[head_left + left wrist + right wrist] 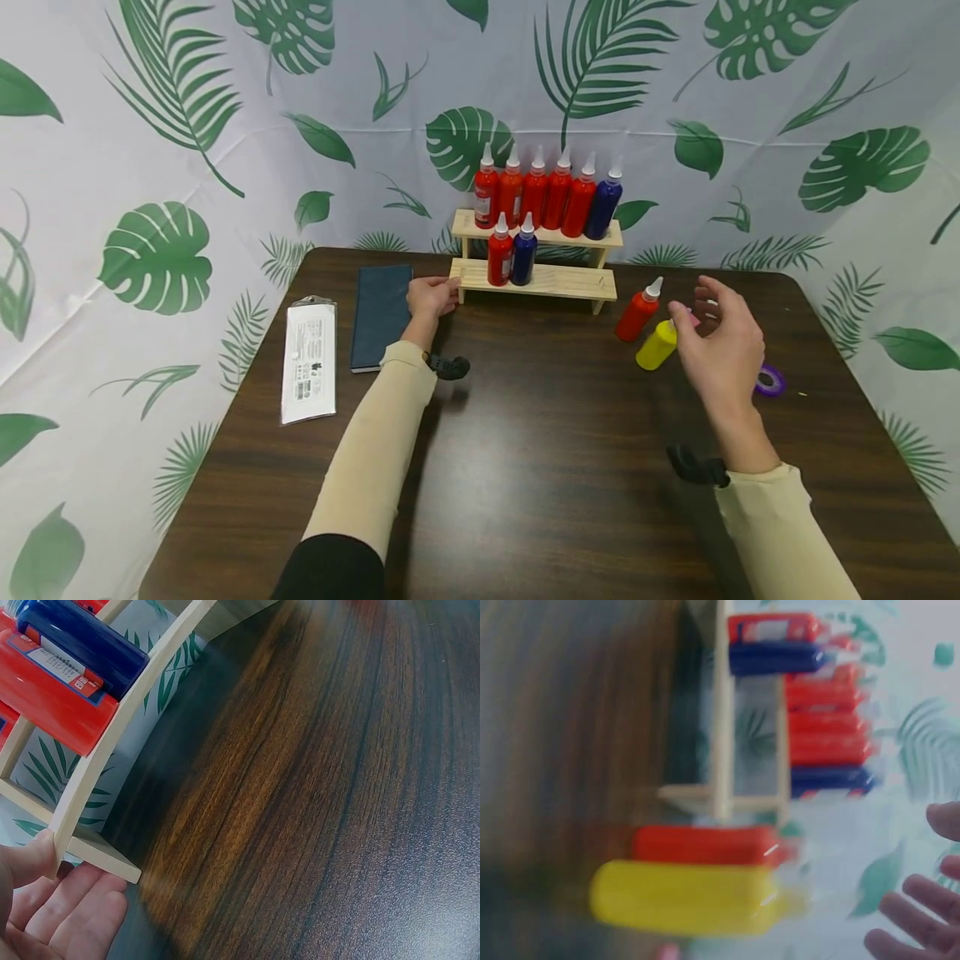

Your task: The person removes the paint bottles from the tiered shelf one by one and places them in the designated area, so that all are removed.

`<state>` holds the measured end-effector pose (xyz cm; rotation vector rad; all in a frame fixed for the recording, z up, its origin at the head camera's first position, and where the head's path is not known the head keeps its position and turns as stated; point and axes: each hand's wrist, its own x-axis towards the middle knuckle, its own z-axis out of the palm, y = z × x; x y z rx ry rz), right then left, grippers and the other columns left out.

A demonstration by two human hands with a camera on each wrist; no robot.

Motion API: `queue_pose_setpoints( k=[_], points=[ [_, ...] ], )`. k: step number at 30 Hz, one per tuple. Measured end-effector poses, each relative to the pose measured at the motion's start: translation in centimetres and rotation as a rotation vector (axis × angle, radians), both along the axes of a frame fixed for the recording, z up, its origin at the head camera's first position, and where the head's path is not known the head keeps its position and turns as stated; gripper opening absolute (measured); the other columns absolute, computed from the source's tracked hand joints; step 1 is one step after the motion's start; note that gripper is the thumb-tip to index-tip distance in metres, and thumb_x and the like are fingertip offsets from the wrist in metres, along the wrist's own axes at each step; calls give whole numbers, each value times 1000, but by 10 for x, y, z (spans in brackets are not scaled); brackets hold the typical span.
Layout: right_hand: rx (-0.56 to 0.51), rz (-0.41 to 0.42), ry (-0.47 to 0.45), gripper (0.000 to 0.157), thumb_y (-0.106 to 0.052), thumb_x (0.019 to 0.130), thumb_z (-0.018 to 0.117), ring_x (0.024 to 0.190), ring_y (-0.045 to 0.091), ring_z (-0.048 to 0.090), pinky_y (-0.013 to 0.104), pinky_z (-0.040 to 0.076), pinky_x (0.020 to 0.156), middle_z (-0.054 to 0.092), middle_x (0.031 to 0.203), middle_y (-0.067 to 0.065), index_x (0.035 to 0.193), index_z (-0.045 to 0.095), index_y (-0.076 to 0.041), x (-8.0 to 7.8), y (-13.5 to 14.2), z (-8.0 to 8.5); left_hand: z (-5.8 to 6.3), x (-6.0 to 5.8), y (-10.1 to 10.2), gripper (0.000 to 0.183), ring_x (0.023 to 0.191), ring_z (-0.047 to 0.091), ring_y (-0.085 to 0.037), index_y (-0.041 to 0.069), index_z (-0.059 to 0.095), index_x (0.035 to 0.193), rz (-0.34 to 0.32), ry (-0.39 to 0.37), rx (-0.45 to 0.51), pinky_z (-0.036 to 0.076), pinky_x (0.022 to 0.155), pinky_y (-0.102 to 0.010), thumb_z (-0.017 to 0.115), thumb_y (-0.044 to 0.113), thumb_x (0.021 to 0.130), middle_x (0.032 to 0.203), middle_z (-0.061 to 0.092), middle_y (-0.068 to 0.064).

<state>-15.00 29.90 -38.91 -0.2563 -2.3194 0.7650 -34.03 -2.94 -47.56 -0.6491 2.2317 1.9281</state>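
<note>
My left hand [433, 297] grips the left end of a two-tier wooden rack [555, 279]; in the left wrist view the thumb lies on top of the lower shelf and the fingers under it. On the lower shelf stand a red bottle [499, 258] and a blue bottle [524, 257]. Red bottles [534, 196] and one blue bottle [603, 207] line the upper shelf. My right hand [722, 346] is beside a yellow squeeze bottle [655, 347], fingers apart and loosely bent, nothing between them in the right wrist view. Next to the yellow bottle stands a red bottle [636, 317].
A dark blue notebook [380, 312] and a white packaged item [309, 360] lie at the left of the brown table [525, 467]. A purple ring [770, 381] sits beyond my right hand. Behind the rack hangs a leaf-print cloth [360, 150].
</note>
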Motion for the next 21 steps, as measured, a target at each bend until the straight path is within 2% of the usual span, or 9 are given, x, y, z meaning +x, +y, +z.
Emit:
queue_pose_setpoints(
  k=[2, 4, 7, 12, 17, 21],
  points=[
    [21, 59, 50, 43, -31, 88, 69, 99, 26, 66, 26, 53, 82, 66, 116, 7, 128, 61, -15, -7, -13, 10, 0, -1, 0, 34, 82, 72, -20, 5, 70, 113, 2, -3, -2, 59, 73, -35, 73, 27, 86, 99, 72, -13],
    [32, 145, 48, 42, -29, 88, 69, 99, 27, 66, 36, 54, 83, 66, 116, 8, 127, 61, -13, -18, -27, 16, 0, -2, -1, 35, 82, 72, -21, 5, 70, 113, 4, -6, -5, 58, 73, -35, 73, 27, 86, 98, 73, -13],
    [23, 277, -67, 46, -32, 90, 67, 105, 28, 63, 47, 53, 86, 64, 120, 9, 131, 57, -14, -42, -47, 17, -1, -2, -1, 34, 81, 72, -21, 5, 70, 112, 10, -4, -9, 58, 74, -36, 73, 27, 86, 98, 73, -13],
    [3, 430, -308, 56, -38, 92, 62, 114, 31, 59, 50, 50, 92, 59, 129, 12, 141, 46, -18, -93, -72, 1, -3, -3, -2, 33, 82, 72, -21, 5, 70, 111, 14, -13, -16, 59, 72, -34, 73, 27, 86, 98, 73, -12],
    [-44, 518, -386, 60, -33, 93, 63, 115, 33, 58, 50, 48, 96, 56, 131, 17, 145, 40, -14, -132, -89, -17, -4, -5, -1, 34, 81, 72, -20, 7, 71, 111, 15, -23, -26, 59, 69, -32, 74, 28, 85, 97, 73, -11],
    [-101, 520, -412, 62, -32, 95, 60, 119, 34, 55, 49, 44, 100, 52, 136, 18, 148, 35, -12, -151, -99, -23, -4, -6, 2, 33, 79, 72, -19, 7, 71, 110, 26, -17, -34, 59, 68, -32, 75, 28, 85, 96, 73, -10]
  ],
)
